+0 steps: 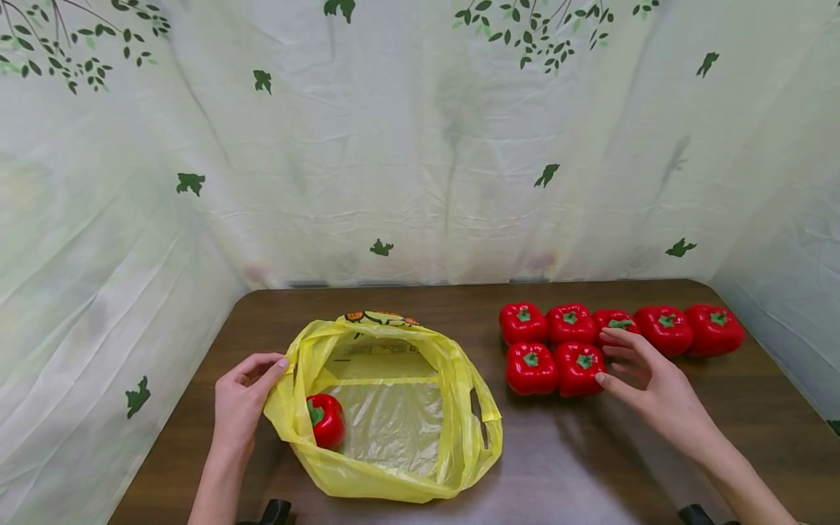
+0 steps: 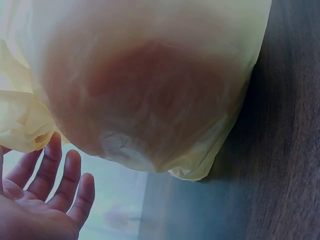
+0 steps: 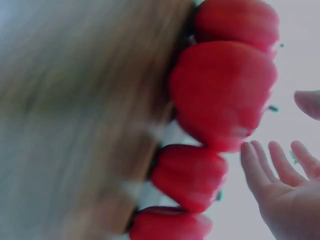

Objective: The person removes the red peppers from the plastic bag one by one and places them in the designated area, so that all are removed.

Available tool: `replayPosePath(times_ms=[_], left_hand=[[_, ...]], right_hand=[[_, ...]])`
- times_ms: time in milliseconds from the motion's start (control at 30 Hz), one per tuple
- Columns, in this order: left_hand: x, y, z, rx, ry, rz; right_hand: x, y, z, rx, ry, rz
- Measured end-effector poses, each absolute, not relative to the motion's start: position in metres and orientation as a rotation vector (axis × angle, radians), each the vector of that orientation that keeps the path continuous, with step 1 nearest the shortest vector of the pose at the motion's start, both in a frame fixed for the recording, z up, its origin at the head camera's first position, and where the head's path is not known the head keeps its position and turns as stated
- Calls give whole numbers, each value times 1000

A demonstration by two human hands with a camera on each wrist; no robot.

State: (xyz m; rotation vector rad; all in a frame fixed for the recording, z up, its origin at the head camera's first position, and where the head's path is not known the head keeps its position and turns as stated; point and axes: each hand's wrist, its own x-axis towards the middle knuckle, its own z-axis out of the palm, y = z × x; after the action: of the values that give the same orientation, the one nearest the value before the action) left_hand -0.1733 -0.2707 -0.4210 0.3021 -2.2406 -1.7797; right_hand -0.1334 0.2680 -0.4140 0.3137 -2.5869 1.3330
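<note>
A yellow plastic bag (image 1: 472, 452) stands on the table with its mouth spread wide, and one red bell pepper (image 1: 330, 423) lies inside at its left. My left hand (image 1: 244, 394) pinches the left rim of the bag between thumb and fingers; the left wrist view shows the bag's thin side (image 2: 150, 100) with a reddish shape behind it. At the right, my right hand (image 1: 663, 397) hovers with fingers and thumb spread beside the front-row bell pepper (image 1: 579, 370). In the right wrist view that hand (image 3: 285, 190) holds nothing.
Several more red bell peppers stand in two rows at the table's back right, including one at the far right end (image 1: 715, 330) and one at the front left (image 1: 531, 370). The brown wooden table (image 1: 420, 295) ends at a leaf-printed curtain (image 1: 420, 160).
</note>
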Motion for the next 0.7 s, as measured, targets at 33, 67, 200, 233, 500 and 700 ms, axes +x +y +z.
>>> replayPosePath(times_ms=[33,67,200,233,500,700], left_hand=[[-173,-271,-421,301,-2238,-1782],[-173,-271,-420,302,-2239,-1780],[-173,-271,-419,306,-2225,-1792],[-173,-271,-418,306,-2223,-1793],[-173,-271,-417,294,-2233,-1785],[-172,-272,-418,290,-2236,-1783]], right_hand=[[-133,265,-411,307,-2569,1340],[-132,261,-407,304,-2557,1353],[-131,246,-396,306,-2517,1407],[-131,242,-394,316,-2511,1410],[-139,207,-384,552,-2500,1324],[-144,181,-380,762,-2557,1337]])
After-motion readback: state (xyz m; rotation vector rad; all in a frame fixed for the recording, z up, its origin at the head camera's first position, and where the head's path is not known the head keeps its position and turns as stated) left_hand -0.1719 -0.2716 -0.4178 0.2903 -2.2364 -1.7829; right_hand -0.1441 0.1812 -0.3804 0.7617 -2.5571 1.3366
